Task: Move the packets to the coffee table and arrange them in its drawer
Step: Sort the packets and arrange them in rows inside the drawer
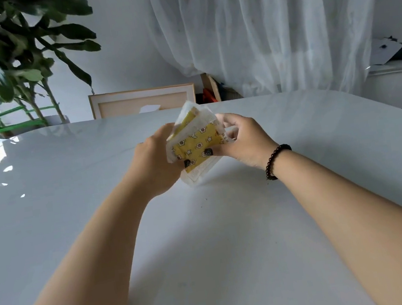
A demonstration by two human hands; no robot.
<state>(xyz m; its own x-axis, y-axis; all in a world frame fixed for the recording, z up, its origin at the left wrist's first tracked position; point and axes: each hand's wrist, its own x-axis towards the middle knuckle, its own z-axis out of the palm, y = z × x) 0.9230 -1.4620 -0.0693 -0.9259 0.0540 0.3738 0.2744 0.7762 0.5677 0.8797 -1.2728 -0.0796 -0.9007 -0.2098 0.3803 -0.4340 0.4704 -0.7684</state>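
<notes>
Packets [195, 144], pinched between left hand [156, 162] and right hand [242, 141] above the table's [71, 196] far edge, want squaring into one tight stack before carrying.

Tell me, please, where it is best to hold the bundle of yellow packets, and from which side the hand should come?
Grip the packets across their two short side edges, one hand from each side, as the left hand and right hand do now. The bundle is several thin, slippery wrappers stacked loosely and fanned at the top, so squeezing the flat faces together near the lower edge probably keeps them from sliding apart.
</notes>
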